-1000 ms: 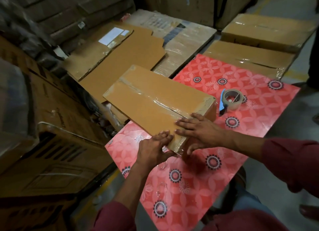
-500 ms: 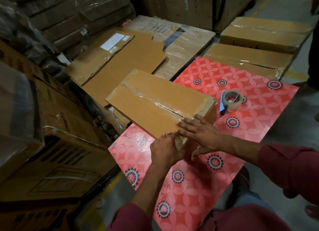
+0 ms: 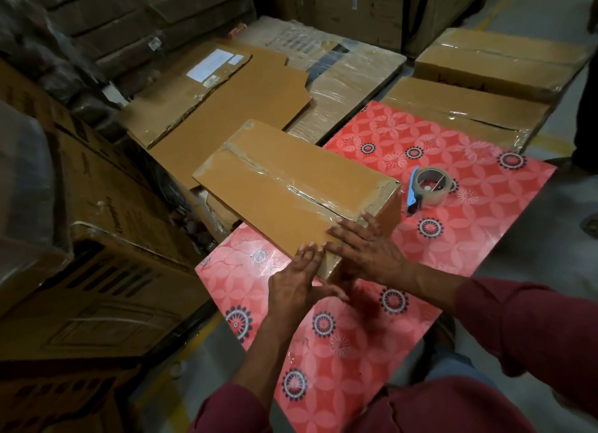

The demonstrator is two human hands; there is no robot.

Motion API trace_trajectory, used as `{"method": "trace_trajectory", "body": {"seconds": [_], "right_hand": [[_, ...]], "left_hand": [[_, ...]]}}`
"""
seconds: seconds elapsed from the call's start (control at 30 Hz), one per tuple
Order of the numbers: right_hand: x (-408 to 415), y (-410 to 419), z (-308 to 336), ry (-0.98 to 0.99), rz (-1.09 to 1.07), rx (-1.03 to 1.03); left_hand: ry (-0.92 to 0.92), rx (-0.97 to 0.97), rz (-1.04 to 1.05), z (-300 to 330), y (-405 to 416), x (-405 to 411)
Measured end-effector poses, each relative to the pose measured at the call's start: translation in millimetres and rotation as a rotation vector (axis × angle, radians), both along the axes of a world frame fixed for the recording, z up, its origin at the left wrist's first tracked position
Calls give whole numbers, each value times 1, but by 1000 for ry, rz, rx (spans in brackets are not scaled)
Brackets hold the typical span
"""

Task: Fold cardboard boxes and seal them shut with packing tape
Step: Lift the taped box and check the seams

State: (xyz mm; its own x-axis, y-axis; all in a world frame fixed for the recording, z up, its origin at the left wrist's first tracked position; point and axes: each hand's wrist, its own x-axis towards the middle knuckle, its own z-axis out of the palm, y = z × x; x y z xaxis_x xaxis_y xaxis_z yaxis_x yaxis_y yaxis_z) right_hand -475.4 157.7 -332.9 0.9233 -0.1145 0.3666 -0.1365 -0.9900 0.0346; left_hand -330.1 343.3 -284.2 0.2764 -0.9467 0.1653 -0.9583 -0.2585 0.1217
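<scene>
Now I've both grips, left hand (image 3: 296, 280) and right hand (image 3: 365, 251), fingers flat, pressing the long brown taped cardboard box (image 3: 291, 190); tape roll (image 3: 432, 186) beyond right.

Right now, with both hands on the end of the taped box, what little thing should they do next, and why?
Probably keep rubbing the tape flat over the near end. Both the left hand and the right hand press with straight fingers on the box, whose top seam already has tape along it, and the tape roll lies aside on the red mat.

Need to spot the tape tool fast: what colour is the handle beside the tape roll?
Blue handle, touching the tape roll; the head view shows it.
</scene>
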Motion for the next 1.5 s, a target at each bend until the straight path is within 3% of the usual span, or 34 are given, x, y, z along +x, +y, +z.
{"method": "trace_trajectory", "body": {"seconds": [0.3, 0.4, 0.5, 0.63, 0.77, 0.9, 1.07, 1.2, 1.33, 1.4, 1.5], "right_hand": [[-1, 4, -4, -31, -8, 18], [-20, -6, -3, -74, -12, 104], [-44, -19, -8, -192, -226, 371], [-47, -38, -14, -371, -612, 785], [-34, -42, -11, -351, -594, 909], [-30, -32, -20, -184, -595, 818], [-37, -19, -28, -23, -573, 769], [-76, -8, -26, -76, -477, 797], [-87, -30, 11, -367, -426, 819], [-74, -57, 38, -424, -432, 760], [-40, -93, 73, -420, -368, 740]], "left_hand": [[35, -73, -112, -9, 1, 21], [97, 88, -127, 18, -10, 44], [36, 331, -87, 49, -21, 43], [-73, 133, 169, 49, -27, -4], [-94, -55, 314, 23, -27, -38], [86, -160, 329, 6, -21, -51], [178, -124, 344, 3, -13, -63], [409, -173, 399, 0, -3, -78], [687, -516, 840, -4, -1, -101], [889, -601, 1062, -4, -7, -111], [1096, -761, 1227, 6, -25, -110]]}}
